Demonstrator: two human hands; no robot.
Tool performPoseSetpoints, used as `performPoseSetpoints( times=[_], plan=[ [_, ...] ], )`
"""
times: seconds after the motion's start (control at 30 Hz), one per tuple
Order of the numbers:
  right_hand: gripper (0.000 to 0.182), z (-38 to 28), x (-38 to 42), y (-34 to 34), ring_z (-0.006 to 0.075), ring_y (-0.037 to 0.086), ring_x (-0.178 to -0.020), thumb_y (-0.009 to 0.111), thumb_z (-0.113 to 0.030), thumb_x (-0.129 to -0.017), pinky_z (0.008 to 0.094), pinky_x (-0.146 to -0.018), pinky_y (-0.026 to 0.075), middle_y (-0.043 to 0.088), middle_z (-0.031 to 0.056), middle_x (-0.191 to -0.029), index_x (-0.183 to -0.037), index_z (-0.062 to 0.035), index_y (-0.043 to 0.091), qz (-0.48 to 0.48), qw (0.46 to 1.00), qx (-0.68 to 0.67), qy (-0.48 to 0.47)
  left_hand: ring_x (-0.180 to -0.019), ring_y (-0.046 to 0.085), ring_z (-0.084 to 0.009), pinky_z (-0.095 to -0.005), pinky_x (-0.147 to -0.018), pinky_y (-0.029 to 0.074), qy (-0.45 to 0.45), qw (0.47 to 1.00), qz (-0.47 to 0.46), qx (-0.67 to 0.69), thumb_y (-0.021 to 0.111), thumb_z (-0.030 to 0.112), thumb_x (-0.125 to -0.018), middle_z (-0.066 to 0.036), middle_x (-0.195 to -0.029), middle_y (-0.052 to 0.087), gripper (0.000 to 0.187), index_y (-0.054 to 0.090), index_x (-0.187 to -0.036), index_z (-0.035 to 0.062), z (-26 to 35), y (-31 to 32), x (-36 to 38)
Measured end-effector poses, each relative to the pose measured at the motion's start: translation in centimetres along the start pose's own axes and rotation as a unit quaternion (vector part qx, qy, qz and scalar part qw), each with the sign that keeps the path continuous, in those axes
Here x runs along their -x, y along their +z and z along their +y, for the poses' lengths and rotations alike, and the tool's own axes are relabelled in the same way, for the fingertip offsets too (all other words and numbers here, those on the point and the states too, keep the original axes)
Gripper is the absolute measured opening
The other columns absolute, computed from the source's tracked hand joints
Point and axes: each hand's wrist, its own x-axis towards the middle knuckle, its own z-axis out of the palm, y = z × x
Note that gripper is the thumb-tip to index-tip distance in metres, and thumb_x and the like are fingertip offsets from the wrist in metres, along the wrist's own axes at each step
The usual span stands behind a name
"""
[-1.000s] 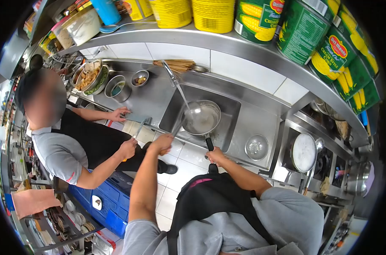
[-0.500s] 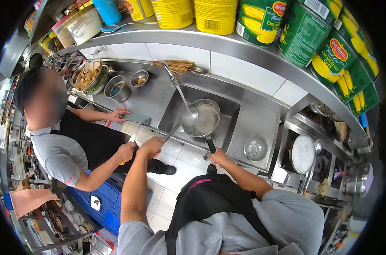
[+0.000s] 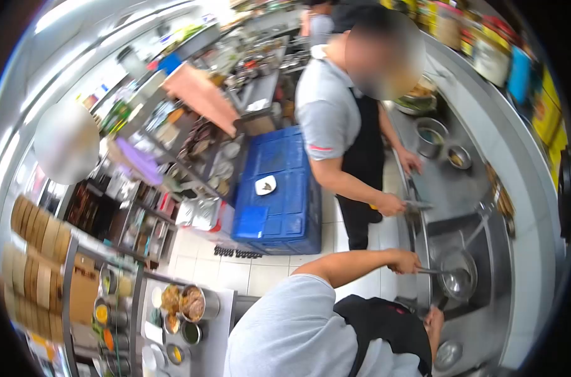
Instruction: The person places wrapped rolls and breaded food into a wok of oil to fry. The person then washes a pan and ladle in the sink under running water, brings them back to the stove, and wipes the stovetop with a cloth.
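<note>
My left hand [image 3: 404, 261] is closed round the handle of a metal ladle [image 3: 456, 281]. The ladle's bowl rests over the inside of a round metal pan [image 3: 469, 264] in the sink [image 3: 485, 242]. Lower down, my right hand [image 3: 434, 317] is closed on the pan's dark handle, which is partly hidden. From the faucet [image 3: 485, 206], a stream of water runs down toward the pan. A metal bowl [image 3: 448, 355] lies on the steel counter near my right hand.
A co-worker stands at the counter, one hand [image 3: 391, 204] on a knife [image 3: 417, 204]. Metal pots [image 3: 431, 137] stand behind the faucet. A large blue bin [image 3: 276, 182] is on the tiled floor, and a side table [image 3: 216, 342] with food containers lies behind me.
The view has swung far to the left, bringing in the blue bin, shelves and side table. Both my hands keep their holds on the ladle and the pan.
</note>
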Motion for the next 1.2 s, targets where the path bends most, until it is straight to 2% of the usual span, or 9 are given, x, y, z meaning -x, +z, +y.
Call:
performPoseSetpoints(
  times=[0.1, 0.23, 0.3, 0.43, 0.63, 1.0, 1.03, 1.17, 1.2],
  plan=[
    [0.033, -0.9, 1.0, -1.2, 0.0094, 0.033, -0.034, 0.057, -0.020, -0.091, 0.0240, -0.029, 0.028, 0.037, -0.0036, -0.050, -0.063, -0.0157, 0.039, -0.050, 0.991, -0.121, 0.036, -0.063, 0.067, -0.0300, -0.0449, -0.055, 0.052, 0.238, 0.923, 0.188, -0.236, 0.057, 0.026, -0.090, -0.016, -0.078, 0.067, 0.041, 0.058, -0.128, 0.0124, -5.5, 3.3, -2.9],
    [0.036, -4.5, 4.7, 1.0, 0.0094, 0.033, -0.038, 0.050, -0.023, -0.097, 0.0238, -0.034, 0.029, 0.035, -0.0028, -0.052, -0.063, -0.0156, 0.038, -0.076, 0.956, -0.270, 0.089, -0.071, 0.068, -0.0339, -0.0466, -0.061, 0.053, 0.141, 0.896, 0.269, -0.325, 0.060, 0.020, -0.085, -0.016, -0.080, 0.067, 0.048, 0.054, -0.131, 0.0098, -2.2, 4.5, 0.3],
    [0.039, -5.1, 4.9, 1.2, 0.0096, 0.031, -0.040, 0.041, -0.025, -0.102, 0.0248, -0.040, 0.030, 0.034, -0.0024, -0.053, -0.064, -0.0148, 0.037, -0.234, 0.830, -0.477, 0.171, -0.071, 0.068, -0.0334, -0.0457, -0.061, 0.053, 0.138, 0.875, 0.290, -0.363, 0.060, 0.018, -0.083, -0.016, -0.080, 0.067, 0.051, 0.053, -0.133, 0.0097, -1.4, 4.1, 0.7],
    [0.044, -4.9, 6.8, 4.7, 0.0089, 0.030, -0.042, 0.037, -0.031, -0.104, 0.0248, -0.044, 0.029, 0.033, -0.0022, -0.053, -0.064, -0.0140, 0.035, -0.345, 0.736, -0.558, 0.169, -0.071, 0.068, -0.0336, -0.0458, -0.061, 0.052, 0.196, 0.854, 0.306, -0.372, 0.060, 0.015, -0.082, -0.014, -0.083, 0.067, 0.049, 0.054, -0.130, 0.0111, -0.2, 4.1, 1.4],
    [0.024, -4.6, 10.6, 9.0, 0.0084, 0.039, -0.039, 0.034, -0.018, -0.102, 0.0241, -0.037, 0.034, 0.040, -0.0025, -0.053, -0.081, -0.0090, 0.041, -0.432, 0.666, -0.602, 0.090, -0.099, 0.063, -0.0385, -0.0479, -0.082, 0.051, 0.207, 0.924, 0.289, -0.141, 0.056, 0.008, -0.083, -0.017, -0.113, 0.063, 0.045, 0.052, -0.127, 0.0116, 0.2, 3.7, 1.3],
    [0.013, -2.6, 17.7, 7.7, 0.0041, 0.038, -0.037, 0.047, -0.009, -0.095, 0.0202, -0.034, 0.034, 0.041, -0.0043, -0.053, -0.084, -0.0077, 0.041, -0.425, 0.731, -0.534, 0.005, -0.095, 0.063, -0.0406, -0.0470, -0.081, 0.052, 0.192, 0.923, 0.315, -0.111, 0.061, 0.014, -0.086, -0.019, -0.113, 0.063, 0.047, 0.051, -0.131, 0.0130, -1.8, 3.0, 3.9],
    [0.013, -2.4, 18.2, 7.4, 0.0042, 0.039, -0.037, 0.047, -0.009, -0.096, 0.0201, -0.034, 0.034, 0.042, -0.0041, -0.052, -0.084, -0.0077, 0.041, -0.419, 0.748, -0.515, 0.008, -0.082, 0.065, -0.0393, -0.0443, -0.072, 0.052, 0.173, 0.934, 0.296, -0.099, 0.061, 0.012, -0.086, -0.021, -0.097, 0.066, 0.045, 0.052, -0.130, 0.0076, -1.4, 2.9, 4.8],
    [0.013, -0.9, 20.4, 6.6, 0.0050, 0.035, -0.036, 0.044, -0.007, -0.097, 0.0209, -0.033, 0.031, 0.038, -0.0050, -0.052, -0.085, -0.0128, 0.042, -0.397, 0.791, -0.465, 0.021, -0.049, 0.056, -0.0178, -0.0319, -0.051, 0.044, 0.208, 0.941, 0.266, 0.027, 0.062, 0.014, -0.089, -0.009, -0.059, 0.055, 0.041, 0.053, -0.126, -0.0003, -7.0, 4.9, 3.3],
    [0.014, -0.5, 20.8, 6.4, 0.0047, 0.033, -0.035, 0.045, -0.007, -0.097, 0.0212, -0.032, 0.031, 0.036, -0.0048, -0.052, -0.086, -0.0148, 0.042, -0.371, 0.815, -0.444, 0.016, -0.050, 0.054, -0.0122, -0.0297, -0.049, 0.044, 0.114, 0.969, 0.195, 0.101, 0.062, 0.017, -0.091, -0.004, -0.060, 0.053, 0.038, 0.053, -0.123, -0.0010, -7.4, 5.3, 3.2]
  ],
)
